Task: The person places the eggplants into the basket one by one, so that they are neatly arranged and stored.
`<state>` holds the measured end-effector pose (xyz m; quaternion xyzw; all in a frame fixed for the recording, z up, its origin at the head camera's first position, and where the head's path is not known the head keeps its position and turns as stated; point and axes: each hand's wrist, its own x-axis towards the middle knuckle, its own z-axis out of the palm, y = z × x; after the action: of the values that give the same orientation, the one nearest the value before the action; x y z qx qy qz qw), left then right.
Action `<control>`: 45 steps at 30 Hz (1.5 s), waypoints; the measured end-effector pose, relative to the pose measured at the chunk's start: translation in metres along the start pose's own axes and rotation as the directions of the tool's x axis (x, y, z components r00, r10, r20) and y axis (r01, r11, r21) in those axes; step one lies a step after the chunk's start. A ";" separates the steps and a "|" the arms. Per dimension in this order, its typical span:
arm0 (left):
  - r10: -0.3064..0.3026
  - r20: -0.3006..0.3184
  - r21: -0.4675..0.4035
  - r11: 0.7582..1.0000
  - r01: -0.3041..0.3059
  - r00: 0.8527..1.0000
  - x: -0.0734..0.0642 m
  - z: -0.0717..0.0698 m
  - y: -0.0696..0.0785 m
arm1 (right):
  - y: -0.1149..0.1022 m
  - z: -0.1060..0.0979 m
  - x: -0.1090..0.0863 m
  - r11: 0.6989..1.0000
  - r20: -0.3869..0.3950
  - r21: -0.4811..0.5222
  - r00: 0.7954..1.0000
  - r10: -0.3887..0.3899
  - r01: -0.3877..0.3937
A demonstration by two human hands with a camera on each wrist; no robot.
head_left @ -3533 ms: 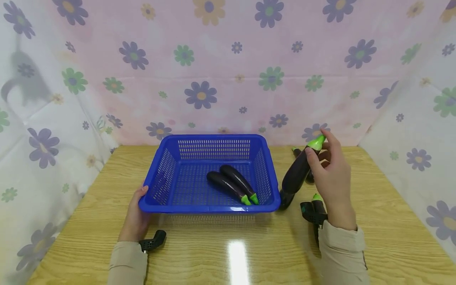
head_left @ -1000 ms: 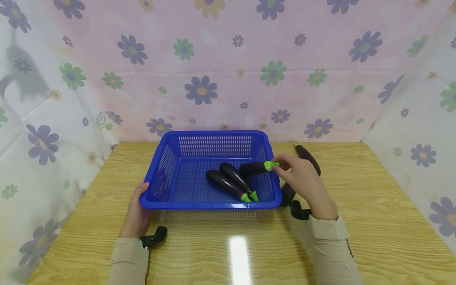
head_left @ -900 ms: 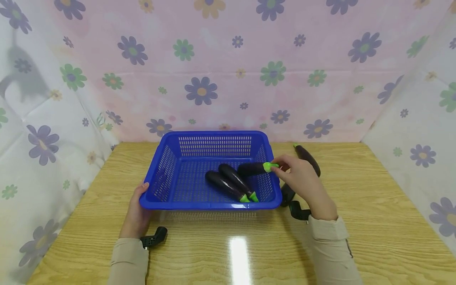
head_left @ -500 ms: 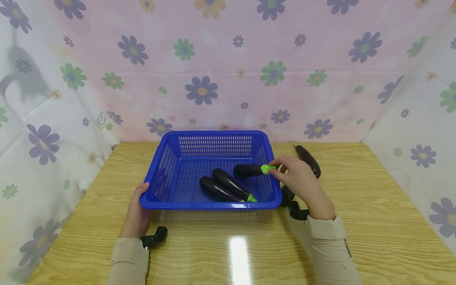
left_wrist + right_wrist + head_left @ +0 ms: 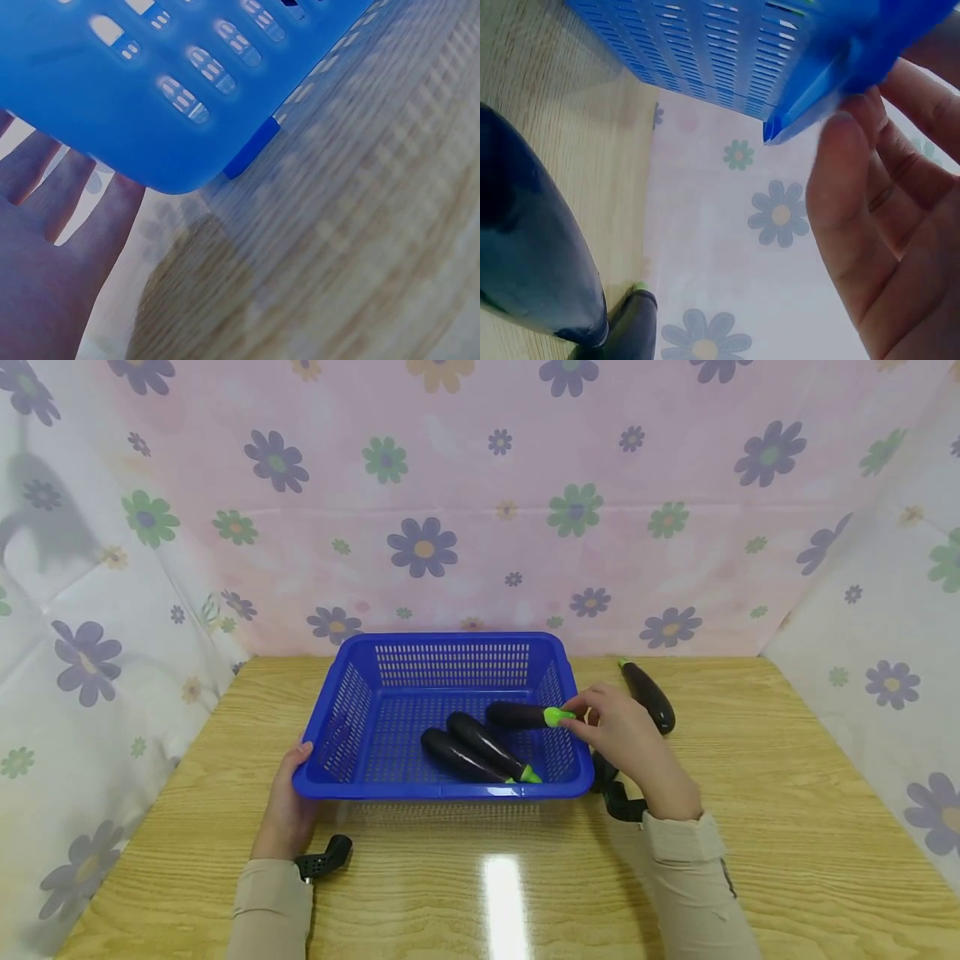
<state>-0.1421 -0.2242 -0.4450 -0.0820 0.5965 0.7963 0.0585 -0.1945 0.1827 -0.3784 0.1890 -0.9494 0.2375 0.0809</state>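
A blue perforated plastic basket [image 5: 450, 792] stands on the wooden table. My left hand [image 5: 287, 797] grips its front left corner, thumb on the rim; in the left wrist view the hand's fingers [image 5: 67, 180] run along outside the basket wall. With thumb and fingertips my right hand [image 5: 618, 735] pinches the green stem end of an eggplant [image 5: 517, 715] at the right rim. Its dark body reaches left into the basket. Two more eggplants, a front one [image 5: 461, 755] and a middle one [image 5: 487, 745], lie side by side in the basket, green ends toward the front right.
On the table [image 5: 787, 827], an eggplant [image 5: 648, 695] lies at the back right. Another eggplant [image 5: 602, 770] sits against the basket's right side, partly hidden by the wrist camera [image 5: 624, 803]. A flowered cloth [image 5: 465, 510] closes off the back and sides.
My right hand has brought the eggplant from beside the basket over its right rim, then further left. The two eggplants inside have shifted slightly left. The left hand stays put.
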 end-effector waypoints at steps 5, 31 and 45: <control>0.001 0.000 -0.003 1.000 -0.001 1.000 0.000 0.000 0.000 | -0.003 0.002 0.000 1.000 0.027 0.011 1.000 0.011 -0.011; 0.049 0.014 -0.060 0.997 -0.048 0.999 0.003 -0.001 -0.005 | 0.010 -0.006 -0.002 1.000 0.022 0.013 0.999 0.025 -0.025; 0.030 0.001 -0.051 0.998 -0.030 1.000 0.002 0.000 -0.005 | 0.033 -0.014 -0.007 0.994 0.029 0.072 0.997 0.076 -0.078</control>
<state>-0.1435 -0.2232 -0.4498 -0.0738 0.5771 0.8121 0.0450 -0.2003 0.2184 -0.3813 0.1581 -0.9477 0.2723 0.0522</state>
